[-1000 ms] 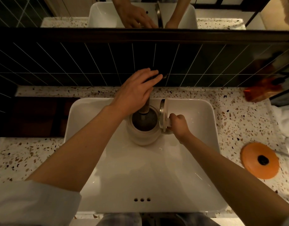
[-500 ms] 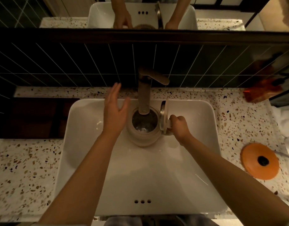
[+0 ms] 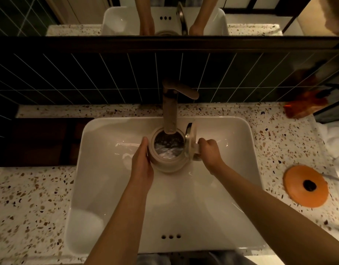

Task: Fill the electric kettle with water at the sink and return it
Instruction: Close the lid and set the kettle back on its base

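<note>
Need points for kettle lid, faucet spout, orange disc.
kettle lid (image 3: 191, 139), head view, on the open lid's inner face.
faucet spout (image 3: 170, 115), head view, mid-length of the spout.
orange disc (image 3: 297, 190), head view, orange surface left of its dark centre.

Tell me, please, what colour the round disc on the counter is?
Orange disc with a dark centre, in the head view.

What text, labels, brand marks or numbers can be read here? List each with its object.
None readable.
Kettle: no marking shows.
Faucet: no marking shows.
Orange disc: plain, with a dark centre.
Orange item at the wall: too blurred to tell.
</note>
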A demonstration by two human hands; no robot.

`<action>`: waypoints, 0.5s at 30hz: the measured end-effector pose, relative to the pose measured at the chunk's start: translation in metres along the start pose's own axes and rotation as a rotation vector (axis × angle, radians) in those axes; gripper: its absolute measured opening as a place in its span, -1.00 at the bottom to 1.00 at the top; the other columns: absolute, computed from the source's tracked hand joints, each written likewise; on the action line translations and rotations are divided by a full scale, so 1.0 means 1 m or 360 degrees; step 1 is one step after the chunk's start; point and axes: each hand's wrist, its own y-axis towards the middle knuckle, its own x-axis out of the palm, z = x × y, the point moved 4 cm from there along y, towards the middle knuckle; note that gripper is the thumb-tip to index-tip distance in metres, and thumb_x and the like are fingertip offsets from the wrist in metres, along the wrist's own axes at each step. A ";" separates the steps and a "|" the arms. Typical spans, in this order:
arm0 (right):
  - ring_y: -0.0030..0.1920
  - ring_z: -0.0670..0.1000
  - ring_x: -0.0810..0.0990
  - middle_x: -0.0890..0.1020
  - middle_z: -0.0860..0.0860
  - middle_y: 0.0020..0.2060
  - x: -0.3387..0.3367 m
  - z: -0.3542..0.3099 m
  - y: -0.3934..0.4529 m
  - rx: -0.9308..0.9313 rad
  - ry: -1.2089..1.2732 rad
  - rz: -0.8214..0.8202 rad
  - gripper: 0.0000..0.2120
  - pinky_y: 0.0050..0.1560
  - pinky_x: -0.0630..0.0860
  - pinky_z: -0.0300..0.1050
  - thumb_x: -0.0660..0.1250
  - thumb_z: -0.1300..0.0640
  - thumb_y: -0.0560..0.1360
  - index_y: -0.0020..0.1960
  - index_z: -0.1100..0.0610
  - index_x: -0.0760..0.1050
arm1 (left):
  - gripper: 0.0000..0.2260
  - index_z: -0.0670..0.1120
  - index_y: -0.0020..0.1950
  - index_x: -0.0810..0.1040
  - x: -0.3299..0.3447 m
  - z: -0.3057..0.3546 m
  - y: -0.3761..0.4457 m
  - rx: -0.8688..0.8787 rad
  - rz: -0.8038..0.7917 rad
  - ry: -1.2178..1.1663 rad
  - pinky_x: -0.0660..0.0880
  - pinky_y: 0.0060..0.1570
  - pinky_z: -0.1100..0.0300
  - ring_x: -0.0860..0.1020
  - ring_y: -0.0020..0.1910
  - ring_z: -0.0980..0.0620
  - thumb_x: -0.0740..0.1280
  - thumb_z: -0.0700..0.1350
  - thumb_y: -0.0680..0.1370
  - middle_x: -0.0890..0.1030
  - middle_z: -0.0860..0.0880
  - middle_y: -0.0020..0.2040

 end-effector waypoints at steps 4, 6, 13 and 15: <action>-0.37 0.10 0.41 0.36 0.15 -0.41 -0.001 0.010 -0.016 0.0018 0.0080 -0.0031 -0.68 -0.45 0.43 -0.28 0.10 0.23 0.55 -0.39 0.20 0.26 | -0.69 -0.19 0.24 0.59 -0.004 -0.003 -0.010 0.0038 0.0006 -0.0023 0.54 -0.05 0.23 0.63 0.10 -0.01 0.29 -0.06 0.58 0.68 -0.11 0.11; -0.42 0.03 0.37 0.34 0.14 -0.43 -0.003 0.017 -0.026 0.0015 0.0091 -0.0054 -0.64 -0.58 0.39 -0.42 0.08 0.28 0.57 -0.41 0.18 0.23 | -0.73 -0.18 0.21 0.60 -0.008 -0.008 -0.019 0.0041 0.0031 -0.0031 0.56 -0.11 0.26 0.65 0.04 0.02 0.30 -0.10 0.57 0.69 -0.09 0.06; -0.32 0.17 0.49 0.43 0.39 -0.38 -0.022 0.045 -0.061 -0.0023 0.0106 -0.0150 -0.67 -0.18 0.59 0.21 0.16 -0.01 0.41 -0.35 0.24 0.38 | -0.75 -0.20 0.18 0.61 -0.016 -0.028 -0.063 0.0034 0.0093 -0.0035 0.54 0.00 0.19 0.63 0.06 -0.03 0.31 -0.13 0.57 0.68 -0.12 0.04; -0.30 0.34 0.49 0.45 0.53 -0.28 -0.034 0.052 -0.072 -0.0034 0.0104 -0.0174 -0.51 -0.02 0.52 0.39 0.16 -0.11 0.30 -0.35 0.37 0.41 | -0.74 -0.20 0.20 0.61 -0.015 -0.034 -0.081 0.0039 0.0086 0.0006 0.52 0.03 0.20 0.63 0.08 -0.02 0.31 -0.12 0.57 0.69 -0.11 0.05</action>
